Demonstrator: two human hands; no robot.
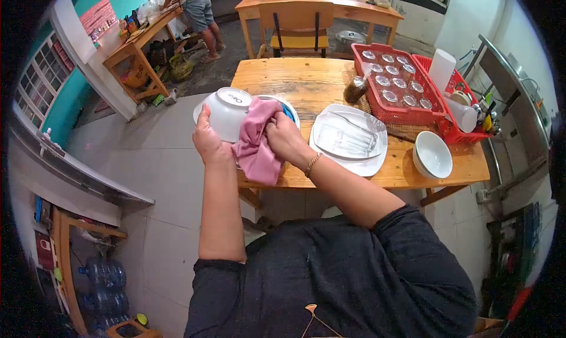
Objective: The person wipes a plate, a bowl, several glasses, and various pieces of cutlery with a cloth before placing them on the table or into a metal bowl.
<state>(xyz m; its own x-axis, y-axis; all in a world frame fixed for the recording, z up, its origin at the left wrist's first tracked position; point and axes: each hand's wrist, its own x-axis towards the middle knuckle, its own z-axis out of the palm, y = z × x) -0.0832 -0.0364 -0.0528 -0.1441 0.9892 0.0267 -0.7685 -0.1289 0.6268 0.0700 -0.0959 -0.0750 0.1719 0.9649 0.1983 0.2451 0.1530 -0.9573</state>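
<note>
My left hand (210, 139) grips a white bowl (223, 111) by its side, bottom turned up so that dark lettering shows on its base. In my right hand (286, 139) is a bunched pink cloth (259, 143), pressed against the bowl's right side; the fingertips are partly hidden in its folds. A white rim and a bit of blue show behind the cloth, mostly covered. To the right, stacked white plates (377, 161) carry a glass mug or similar ribbed glass (348, 140) lying on its side. Farther right stands a white bowl (433, 155), tilted slightly towards me.
A red basket (407, 111) of upturned glasses stands at the table's right, beside a dark-filled jar (355, 90). Another red rack (457, 132) holds cups and utensils. Beyond are a chair (298, 25) and a second table (348, 2). A person (200, 14) stands far left.
</note>
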